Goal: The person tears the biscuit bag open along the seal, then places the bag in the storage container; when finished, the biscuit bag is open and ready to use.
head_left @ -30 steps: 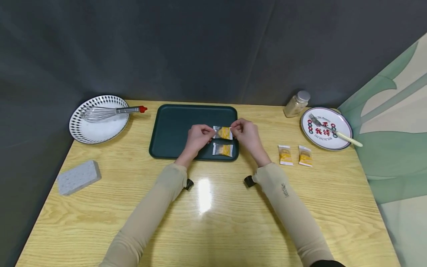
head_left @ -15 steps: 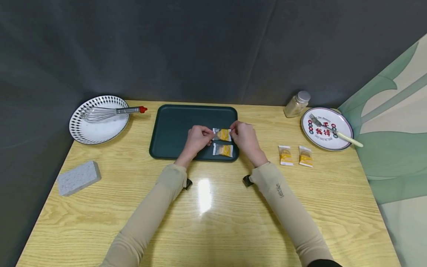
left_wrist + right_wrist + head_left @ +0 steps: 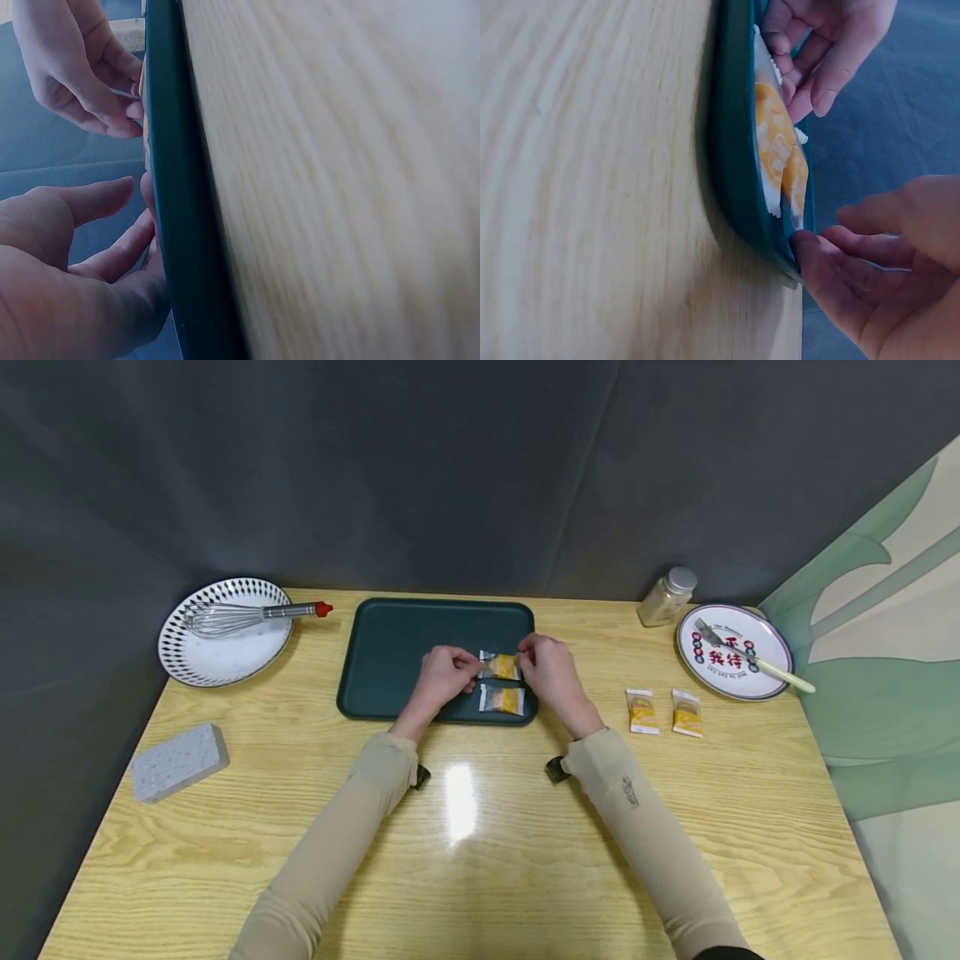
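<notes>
A dark green tray [image 3: 397, 652] lies at the middle back of the wooden table. Over its right part, a small yellow and white snack packet [image 3: 500, 667] is held between both hands. My left hand [image 3: 467, 668] pinches its left end and my right hand [image 3: 528, 662] pinches its right end. A second, similar packet [image 3: 501, 700] lies flat on the tray just in front of it. In the right wrist view the yellow packets [image 3: 776, 127] show above the tray rim [image 3: 731, 150], with my right hand's fingers [image 3: 832, 262] at the rim.
Two more packets [image 3: 642, 710] [image 3: 687, 712] lie on the table right of the tray. Behind them stand a shaker jar [image 3: 666, 595] and a plate with a fork [image 3: 733, 650]. At the left are a patterned plate [image 3: 221, 647] with a whisk [image 3: 247, 612] and a grey sponge [image 3: 178, 760].
Both hands have drawn slightly closer together and lowered the held packet a little toward the tray. Nothing else has moved.
</notes>
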`<act>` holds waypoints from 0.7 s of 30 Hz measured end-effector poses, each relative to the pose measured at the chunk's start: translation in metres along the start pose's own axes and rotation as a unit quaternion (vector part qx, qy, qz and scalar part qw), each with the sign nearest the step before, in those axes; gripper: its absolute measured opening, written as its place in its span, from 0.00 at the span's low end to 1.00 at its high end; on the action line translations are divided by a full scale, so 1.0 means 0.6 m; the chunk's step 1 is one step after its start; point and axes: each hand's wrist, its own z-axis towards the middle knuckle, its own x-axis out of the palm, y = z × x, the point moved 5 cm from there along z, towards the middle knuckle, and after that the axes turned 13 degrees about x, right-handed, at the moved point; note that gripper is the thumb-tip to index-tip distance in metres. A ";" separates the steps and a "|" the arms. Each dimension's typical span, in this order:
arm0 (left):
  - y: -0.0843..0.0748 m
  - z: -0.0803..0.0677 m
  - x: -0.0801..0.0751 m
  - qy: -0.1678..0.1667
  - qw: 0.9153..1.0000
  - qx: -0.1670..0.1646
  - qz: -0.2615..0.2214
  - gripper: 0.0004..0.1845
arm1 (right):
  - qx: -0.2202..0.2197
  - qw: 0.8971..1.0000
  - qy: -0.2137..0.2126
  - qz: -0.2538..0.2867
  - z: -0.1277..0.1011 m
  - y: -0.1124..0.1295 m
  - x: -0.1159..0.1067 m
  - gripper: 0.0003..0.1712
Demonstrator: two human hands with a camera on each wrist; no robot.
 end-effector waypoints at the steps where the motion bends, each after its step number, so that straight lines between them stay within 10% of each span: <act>1: 0.000 -0.002 -0.001 0.000 1.000 0.003 0.002 0.09 | -0.004 1.000 -0.004 0.010 -0.003 -0.001 -0.002 0.10; 13: -0.051 -0.037 0.016 -0.074 0.988 0.128 0.052 0.09 | -0.029 0.988 -0.031 0.146 -0.060 -0.024 -0.065 0.11; 21: -0.107 -0.060 0.076 -0.013 0.987 0.160 -0.015 0.12 | -0.004 0.988 -0.076 0.132 -0.107 -0.066 -0.124 0.13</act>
